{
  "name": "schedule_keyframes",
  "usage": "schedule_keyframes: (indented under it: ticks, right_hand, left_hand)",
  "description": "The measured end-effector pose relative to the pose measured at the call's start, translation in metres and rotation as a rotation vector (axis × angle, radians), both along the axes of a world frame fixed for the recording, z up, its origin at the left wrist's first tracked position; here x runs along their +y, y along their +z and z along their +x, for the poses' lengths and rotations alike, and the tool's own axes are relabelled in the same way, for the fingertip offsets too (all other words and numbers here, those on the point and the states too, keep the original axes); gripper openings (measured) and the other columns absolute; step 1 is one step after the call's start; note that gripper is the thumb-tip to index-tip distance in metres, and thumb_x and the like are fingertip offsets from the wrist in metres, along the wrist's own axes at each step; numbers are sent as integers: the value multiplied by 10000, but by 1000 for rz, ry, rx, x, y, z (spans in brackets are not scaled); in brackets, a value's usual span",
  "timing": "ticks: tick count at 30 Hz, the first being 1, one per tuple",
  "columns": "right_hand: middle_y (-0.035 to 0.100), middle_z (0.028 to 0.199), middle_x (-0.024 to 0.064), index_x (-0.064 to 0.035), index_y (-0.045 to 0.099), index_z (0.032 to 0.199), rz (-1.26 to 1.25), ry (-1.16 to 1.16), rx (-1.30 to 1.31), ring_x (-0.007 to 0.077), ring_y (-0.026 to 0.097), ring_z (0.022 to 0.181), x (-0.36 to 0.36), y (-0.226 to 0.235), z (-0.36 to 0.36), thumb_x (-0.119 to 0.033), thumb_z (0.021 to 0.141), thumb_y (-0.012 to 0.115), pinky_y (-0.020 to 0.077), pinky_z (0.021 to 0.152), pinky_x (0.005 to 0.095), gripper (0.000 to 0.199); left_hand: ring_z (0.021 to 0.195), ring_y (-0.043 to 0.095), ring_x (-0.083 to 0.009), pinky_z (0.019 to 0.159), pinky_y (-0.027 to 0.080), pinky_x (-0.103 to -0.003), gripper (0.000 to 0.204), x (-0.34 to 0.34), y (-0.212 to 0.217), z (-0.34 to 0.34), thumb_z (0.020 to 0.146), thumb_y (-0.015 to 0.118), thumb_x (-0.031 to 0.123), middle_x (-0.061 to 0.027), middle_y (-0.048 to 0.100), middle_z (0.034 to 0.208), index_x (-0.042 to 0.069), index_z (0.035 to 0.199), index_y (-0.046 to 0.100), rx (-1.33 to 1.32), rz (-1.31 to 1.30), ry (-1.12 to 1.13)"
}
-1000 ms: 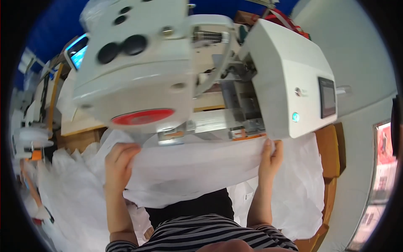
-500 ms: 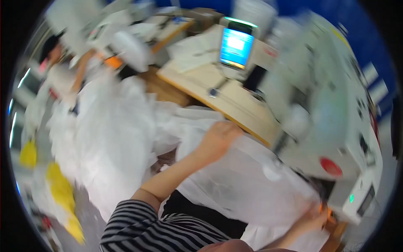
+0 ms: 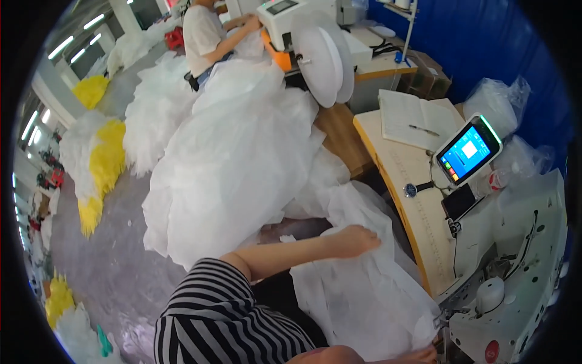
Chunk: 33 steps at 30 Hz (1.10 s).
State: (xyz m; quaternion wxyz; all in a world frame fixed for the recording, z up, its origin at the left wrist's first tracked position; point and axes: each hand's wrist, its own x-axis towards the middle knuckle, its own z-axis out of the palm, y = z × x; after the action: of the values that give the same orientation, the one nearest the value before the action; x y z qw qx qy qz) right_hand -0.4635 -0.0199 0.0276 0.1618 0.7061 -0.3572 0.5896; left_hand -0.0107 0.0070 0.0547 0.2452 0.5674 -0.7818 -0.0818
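My left grip lies on the white sheer fabric, which extends from it to my right grip; I cannot tell whether either is clamped. The wristwatch sits on the worktop, ahead and right of my left grip.

The room is bright, and the light is rather even. Long white lamps at the upper left of the frame glow as overexposed streaks. On the white cloth in the middle, the folds appear only in soft grey shading. The screen at the right shines strongly blue, and small glints lie on the clear plastic bag above it. The grey floor carries a dull sheen at lower left. Nearer things look fairly sharp; the far left background is soft. Lines bend toward the black round border.
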Motion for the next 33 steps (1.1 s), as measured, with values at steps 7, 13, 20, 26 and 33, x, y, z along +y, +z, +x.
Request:
schedule_keyframes:
  ticks: [7, 13, 20, 26, 33]
  right_hand:
    - [491, 1269, 257, 61, 415, 1281, 1466, -555, 72, 357, 486, 1171, 47, 109, 100, -267, 1000, 338, 439, 945, 355, 439]
    - [541, 877, 113, -4, 484, 962, 929, -216, -7, 239, 538, 797, 45, 100, 92, -123, 927, 516, 448, 725, 337, 128]
    - [569, 877, 132, 23, 562, 1024, 687, -282, -70, 241, 564, 829, 42, 140, 106, -116, 732, 762, 449, 736, 318, 380]
    - [568, 786, 55, 5, 592, 913, 921, 28, -547, 167, 555, 772, 81, 140, 56, -80, 769, 713, 436, 705, 262, 207]
    - [514, 814, -30, -45, 567, 856, 1132, -343, -936, 28, 447, 753, 125, 157, 27, -103, 884, 562, 375, 654, 199, 64]
  left_hand:
    - [835, 586, -321, 736, 471, -382, 211, 20, -9, 33, 761, 507, -3, -112, 571, 900, 60, 959, 541, 173, 57, 196]
    - [884, 577, -319, 732, 485, -401, 133, 19, 31, 33, 836, 485, 84, -124, 575, 945, 55, 920, 585, 131, 40, 330]
    - [1009, 551, -347, 928, 416, -334, 490, 7, 78, 29, 604, 401, -117, -160, 585, 1020, 7, 1025, 618, 312, -168, 313]
    - [1014, 559, -196, 943, 403, -322, 320, -27, 81, -5, 806, 392, -43, -81, 608, 1064, 2, 1060, 581, 777, 29, 103]
    - [880, 584, -213, 789, 463, -304, 284, -15, 149, -53, 772, 429, -58, -67, 621, 960, 5, 1005, 578, 445, 342, -96]
